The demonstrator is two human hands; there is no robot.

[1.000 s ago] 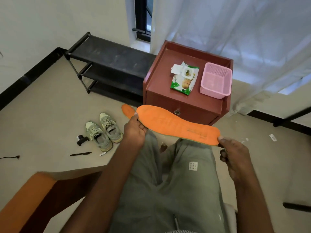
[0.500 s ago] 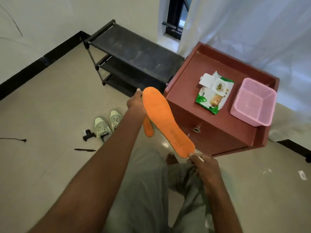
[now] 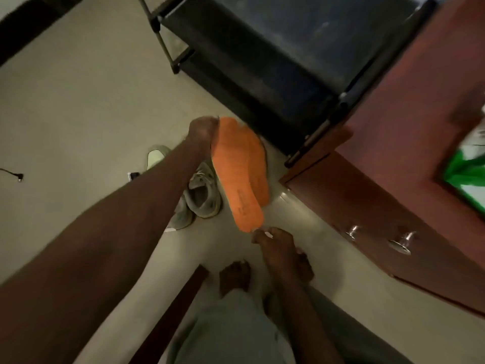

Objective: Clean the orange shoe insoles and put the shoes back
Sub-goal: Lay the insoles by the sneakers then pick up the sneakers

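I am looking down over my own knees and holding the orange insoles [image 3: 240,177] stretched between my two hands above the floor. My left hand [image 3: 203,131] is gripping the toe end, fingers curled round the edge, with the arm reaching well forward. My right hand [image 3: 273,245] is pinching the heel end between thumb and fingertips; the rest of its fingers are folded under and I cannot tell how they lie. There seem to be two insoles stacked, one edge showing darker behind the front one, though the blur is making that hard to swear to.

The insoles are hanging just above the grey shoes [image 3: 203,195], which are sitting side by side on the floor [image 3: 78,106], partly hidden behind my left forearm. The black shoe rack [image 3: 275,56] is standing beyond them, its shelves showing no shoes in the part I can see, and the brown cabinet [image 3: 380,166] is right beside it, with a green packet [image 3: 464,169] lying at its far right edge.

As I am reading it, the wiping looks to be over, since neither hand is holding a cloth or wipe, and I am bringing the insoles towards the shoes. What is left, by my judgement: sliding each insole back into its shoe, pressing it flat, then lifting the pair onto the rack
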